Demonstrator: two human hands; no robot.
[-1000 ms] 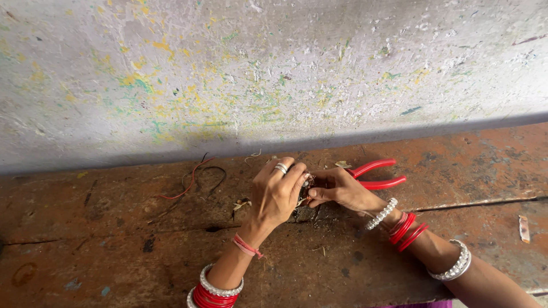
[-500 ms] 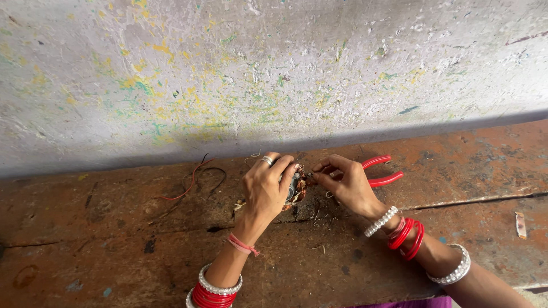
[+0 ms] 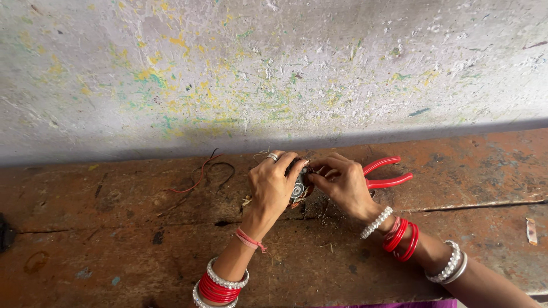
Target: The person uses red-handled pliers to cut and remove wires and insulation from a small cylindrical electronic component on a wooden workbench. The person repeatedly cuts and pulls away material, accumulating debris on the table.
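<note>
Both hands meet near the middle of a worn, rust-brown bench that runs along the foot of a pale wall flecked with yellow and green paint. The left hand is curled around a small dark part with pale markings and a coppery edge, gripping it from the left with the fingers wrapped over its top; a ring sits on 1 finger. The right hand comes in from the other side, its fingertips pinched narrowly against the right face of the same part, so the 2 hands touch or nearly touch around it. The part is held just above the bench, or on it; which one cannot be told, since the hands hide its underside. Just behind the right hand lie pliers with red handles, the 2 handles spread a little and pointing right; their head is hidden by the hand. To the left of the hands, a few thin wires, red and dark, loop loosely on the bench near the wall. Small scraps lie on the wood just beside the left wrist. Red and white bangles ring the left forearm, with a thin red thread at the wrist, and a beaded white bracelet and more red bangles ring the right forearm. A crack runs across the bench to the right of the hands.
</note>
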